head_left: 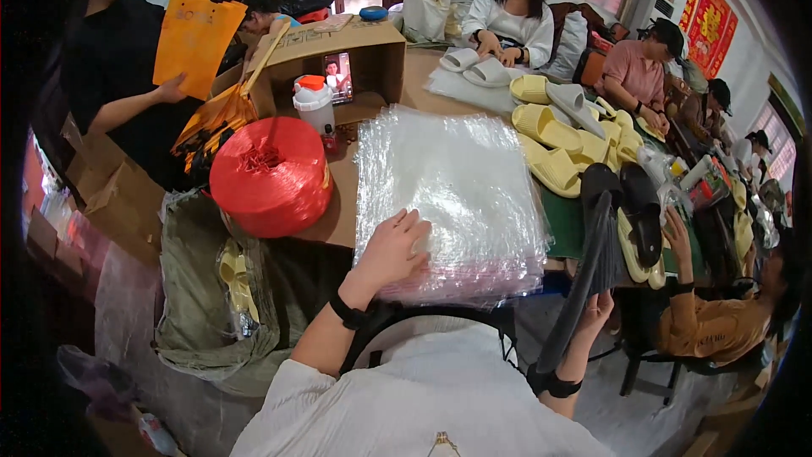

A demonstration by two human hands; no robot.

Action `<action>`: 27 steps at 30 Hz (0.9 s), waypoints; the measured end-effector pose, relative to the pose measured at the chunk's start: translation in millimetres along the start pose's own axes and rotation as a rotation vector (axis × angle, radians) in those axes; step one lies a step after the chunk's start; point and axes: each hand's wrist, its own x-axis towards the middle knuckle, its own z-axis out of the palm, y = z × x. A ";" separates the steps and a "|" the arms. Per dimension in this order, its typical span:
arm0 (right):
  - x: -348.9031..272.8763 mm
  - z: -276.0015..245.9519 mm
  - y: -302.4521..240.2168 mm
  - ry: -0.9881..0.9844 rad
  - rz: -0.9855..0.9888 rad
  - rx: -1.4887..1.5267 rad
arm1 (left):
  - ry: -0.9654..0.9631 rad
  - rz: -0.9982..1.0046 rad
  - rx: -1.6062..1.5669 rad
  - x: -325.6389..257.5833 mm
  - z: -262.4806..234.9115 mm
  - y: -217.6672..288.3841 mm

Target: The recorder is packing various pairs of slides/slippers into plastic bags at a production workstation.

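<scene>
From the head view, the person's left hand [391,247] lies flat, fingers spread, on the near left corner of one thick stack of clear plastic bags [452,195]. The right hand [595,309], just right of the stack's near edge, is closed around one black foam slipper [584,279] held on edge. One red spool of plastic twine [271,173] sits left of the stack. Beyond its right side lie several pale yellow slippers [558,140], too overlapped to count.

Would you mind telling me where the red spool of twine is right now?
In the head view, the red spool sits on the table's left side, just left of the bag stack under the left hand, below the white bottle.
</scene>
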 end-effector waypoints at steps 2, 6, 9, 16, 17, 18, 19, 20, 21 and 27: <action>-2.2 -0.9 9.9 0.013 -0.005 0.021 | 0.033 0.027 0.003 -3.2 6.5 -7.1; -4.5 -5.3 18.5 0.000 -0.065 -0.021 | 0.170 0.072 -0.041 5.5 4.2 1.5; -6.1 -20.3 24.5 -0.054 -0.016 0.010 | 0.163 0.005 -0.095 12.1 -3.0 10.4; -0.4 23.2 -18.8 -0.545 -0.227 -0.641 | 0.171 -0.055 -0.242 32.6 -2.0 24.4; 6.0 56.4 -57.8 -0.757 -0.266 -0.647 | 0.161 -0.062 -0.257 35.4 -2.8 28.3; 2.0 62.0 -59.6 -0.802 -0.314 -0.639 | 0.098 -0.088 -0.300 38.1 -8.9 36.3; 0.4 64.0 -60.7 -0.847 -0.362 -0.630 | 0.099 -0.084 -0.302 39.6 -6.0 34.9; 0.6 63.6 -60.1 -0.845 -0.364 -0.633 | 0.081 -0.043 -0.301 41.0 -0.6 31.6; 1.0 62.7 -57.5 -0.873 -0.329 -0.786 | 0.063 -0.003 -0.301 42.7 -0.9 33.4; -6.4 64.8 -30.6 -0.812 -0.322 -0.994 | 0.032 0.022 -0.359 31.9 0.6 47.6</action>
